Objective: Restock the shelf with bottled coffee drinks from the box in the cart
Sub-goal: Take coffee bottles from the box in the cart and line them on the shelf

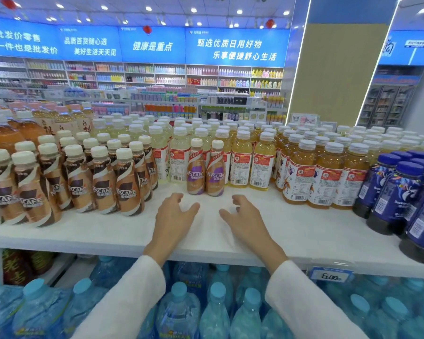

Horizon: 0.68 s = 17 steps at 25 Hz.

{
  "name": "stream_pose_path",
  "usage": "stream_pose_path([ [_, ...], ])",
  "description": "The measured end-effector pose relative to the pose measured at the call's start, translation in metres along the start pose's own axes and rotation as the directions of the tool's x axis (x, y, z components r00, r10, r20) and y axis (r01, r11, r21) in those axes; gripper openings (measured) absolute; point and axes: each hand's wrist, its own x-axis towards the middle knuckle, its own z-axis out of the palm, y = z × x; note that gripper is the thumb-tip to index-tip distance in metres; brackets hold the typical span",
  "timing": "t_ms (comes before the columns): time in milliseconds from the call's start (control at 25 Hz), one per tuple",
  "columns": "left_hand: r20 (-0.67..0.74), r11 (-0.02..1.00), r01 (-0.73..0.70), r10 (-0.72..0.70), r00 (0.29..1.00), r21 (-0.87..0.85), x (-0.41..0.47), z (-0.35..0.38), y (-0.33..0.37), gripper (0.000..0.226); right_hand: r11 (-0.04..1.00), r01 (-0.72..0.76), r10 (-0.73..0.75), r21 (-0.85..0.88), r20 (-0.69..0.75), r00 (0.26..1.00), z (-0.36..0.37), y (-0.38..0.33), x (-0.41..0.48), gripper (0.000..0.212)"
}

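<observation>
Two Nescafe coffee bottles with purple-and-tan labels, one point(195, 167) beside the other point(216, 168), stand upright side by side at the middle of the white shelf point(108, 231). My left hand point(174, 216) hovers over the shelf just in front of them, fingers apart and holding nothing. My right hand point(245, 218) is beside it, also with spread fingers and nothing in it. A block of brown-labelled Nescafe bottles point(103, 177) fills the shelf's left part. The box and the cart are out of view.
Pale yellow drinks point(242, 165) and amber tea bottles point(326, 177) stand behind and right; dark blue bottles point(402, 192) crowd the far right. Water bottles with blue caps point(179, 311) fill the lower tier. A price tag point(331, 275) hangs on the shelf edge.
</observation>
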Motion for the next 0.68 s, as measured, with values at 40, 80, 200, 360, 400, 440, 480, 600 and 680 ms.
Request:
stream_pose_path([
  [40, -0.021, 1.000, -0.007, 0.006, 1.000, -0.011, -0.014, -0.007, 0.000, 0.061, 1.000, 0.024, -0.024, -0.013, -0.003, 1.000, -0.005, 0.002, -0.016, 0.060],
  [80, -0.044, 1.000, -0.017, 0.016, 0.999, -0.021, -0.030, -0.013, 0.000, 0.058, 0.999, 0.047, -0.047, -0.017, -0.012, 0.999, -0.010, 0.003, -0.033, 0.057],
  [200, -0.123, 0.995, -0.042, 0.031, 0.992, -0.091, -0.082, -0.031, -0.003, 0.048, 0.993, 0.115, -0.115, 0.010, -0.045, 0.992, -0.016, 0.010, -0.081, 0.045],
  [360, -0.206, 0.990, -0.002, -0.028, 0.978, -0.144, -0.154, -0.050, -0.019, 0.037, 0.974, 0.214, -0.212, 0.078, -0.030, 0.977, -0.003, 0.011, -0.134, 0.037],
  [400, -0.225, 0.990, 0.019, -0.051, 0.973, -0.143, -0.171, -0.053, -0.024, 0.036, 0.961, 0.245, -0.243, 0.129, -0.030, 0.969, 0.003, 0.010, -0.148, 0.038],
  [440, -0.257, 0.989, 0.041, -0.076, 0.963, -0.141, -0.188, -0.057, -0.033, 0.036, 0.944, 0.278, -0.279, 0.177, -0.023, 0.960, 0.012, 0.008, -0.161, 0.038],
  [480, -0.292, 0.989, 0.054, -0.093, 0.952, -0.138, -0.204, -0.061, -0.043, 0.037, 0.928, 0.309, -0.312, 0.210, -0.019, 0.950, 0.021, 0.007, -0.172, 0.035],
  [600, -0.356, 0.976, 0.164, -0.205, 0.912, -0.142, -0.248, -0.075, -0.077, 0.044, 0.901, 0.352, -0.375, 0.256, 0.046, 0.926, 0.060, 0.009, -0.201, 0.027],
  [680, -0.359, 0.948, 0.285, -0.318, 0.878, -0.145, -0.279, -0.088, -0.107, 0.041, 0.911, 0.343, -0.389, 0.229, 0.198, 0.900, 0.097, 0.010, -0.222, 0.034],
])
